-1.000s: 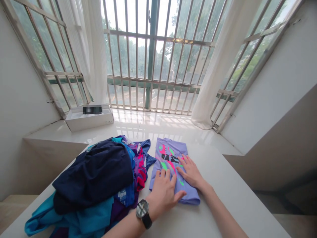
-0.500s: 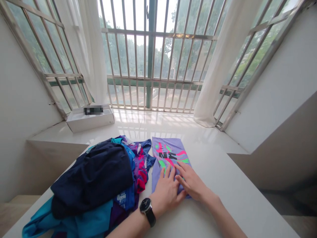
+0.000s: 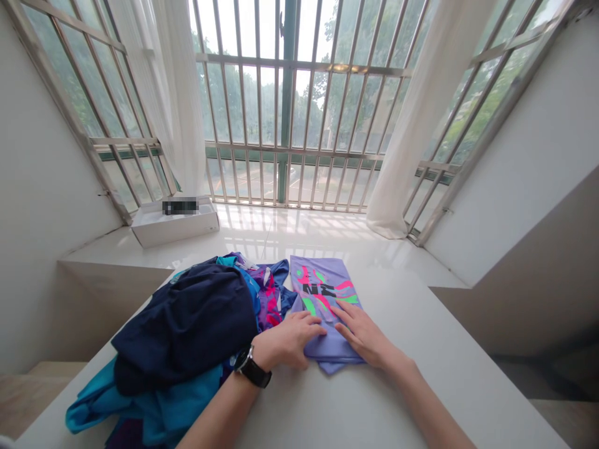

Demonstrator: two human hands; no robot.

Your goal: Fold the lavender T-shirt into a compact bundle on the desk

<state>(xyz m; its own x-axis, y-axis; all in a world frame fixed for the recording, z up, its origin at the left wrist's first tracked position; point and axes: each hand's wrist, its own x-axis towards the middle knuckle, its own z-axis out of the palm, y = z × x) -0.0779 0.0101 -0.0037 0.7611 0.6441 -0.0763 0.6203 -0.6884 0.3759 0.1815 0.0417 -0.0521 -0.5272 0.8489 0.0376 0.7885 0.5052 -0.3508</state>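
On the table (image 3: 449,362), a clothes pile (image 3: 187,324) lies left of the garment (image 3: 322,298), a box (image 3: 175,231) behind.

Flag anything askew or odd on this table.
A corner of the folded lavender garment sticks out past its near edge, breaking the neat outline. The heap of clothes alongside is jumbled; nothing looks spilled.

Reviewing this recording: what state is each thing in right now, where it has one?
Shirt: folded, lying flat, a corner jutting at the near edge
Pile: heaped, rumpled
Left hand: open, fingers bent on the shirt
Right hand: open, resting on the shirt
Watch: strapped on the left wrist
Curtains: drawn aside
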